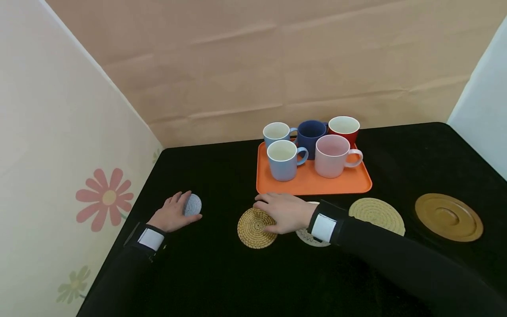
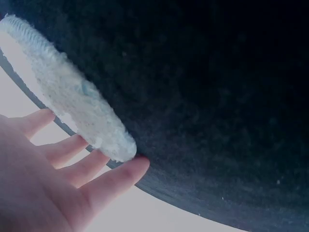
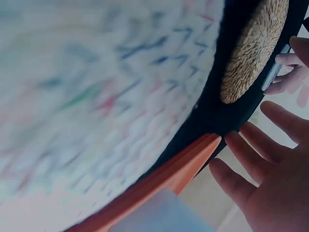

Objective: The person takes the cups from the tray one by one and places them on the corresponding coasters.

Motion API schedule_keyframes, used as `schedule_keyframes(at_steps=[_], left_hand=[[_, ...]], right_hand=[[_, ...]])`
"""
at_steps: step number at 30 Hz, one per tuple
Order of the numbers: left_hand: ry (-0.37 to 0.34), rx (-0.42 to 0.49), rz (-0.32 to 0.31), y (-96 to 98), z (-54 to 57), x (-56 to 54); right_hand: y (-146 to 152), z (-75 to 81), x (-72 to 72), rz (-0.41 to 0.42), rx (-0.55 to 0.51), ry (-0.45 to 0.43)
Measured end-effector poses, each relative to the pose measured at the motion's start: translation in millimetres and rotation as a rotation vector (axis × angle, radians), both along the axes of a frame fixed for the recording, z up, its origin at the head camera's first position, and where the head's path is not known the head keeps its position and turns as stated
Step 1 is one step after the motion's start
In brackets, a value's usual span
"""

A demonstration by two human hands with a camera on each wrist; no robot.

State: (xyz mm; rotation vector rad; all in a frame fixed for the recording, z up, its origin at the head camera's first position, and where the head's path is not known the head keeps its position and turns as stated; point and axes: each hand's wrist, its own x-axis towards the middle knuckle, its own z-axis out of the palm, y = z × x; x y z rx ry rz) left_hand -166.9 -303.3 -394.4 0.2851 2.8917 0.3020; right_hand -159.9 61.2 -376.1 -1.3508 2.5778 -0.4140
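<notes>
At the left of the table in the head view, my left hand (image 1: 172,215) reaches over a small round light grey-blue coaster (image 1: 193,205). Its thumb and fingers spread along the coaster's edge. The left wrist view has the coaster's fuzzy face (image 2: 82,99) with relaxed fingertips right at its near rim. My right hand (image 1: 288,212) hovers palm down, fingers spread and nearly straight, overlapping a woven straw coaster (image 1: 253,233) in the head view. A white coaster (image 1: 313,240) with coloured flecks lies partly hidden beneath the right wrist; it looms large in the right wrist view.
Behind the hands stands an orange tray (image 1: 305,188) with several mugs: light blue ones (image 1: 282,165), a dark blue (image 1: 310,132), a red (image 1: 343,127) and a pink (image 1: 332,156). Rightward lie a pale woven mat (image 1: 376,213) and a round wooden plate (image 1: 449,218). A patterned panel (image 1: 91,132) borders the left.
</notes>
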Motion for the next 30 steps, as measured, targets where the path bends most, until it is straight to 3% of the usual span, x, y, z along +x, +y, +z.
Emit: schedule_keyframes(at_steps=[12, 20, 30], left_hand=[[0.113, 0.003, -0.015, -4.8, -5.7, -6.3], [0.144, 0.032, -0.05, 4.1, -9.7, -5.5], [0.163, 0.047, -0.075, 15.8, -12.3, 5.7]], right_hand=[[-41, -5.4, -12.8, -0.008, 0.062, -0.059], [-46, -8.0, -13.8, -0.006, 0.086, -0.082], [-56, -8.7, -15.0, -0.009, 0.086, -0.084]])
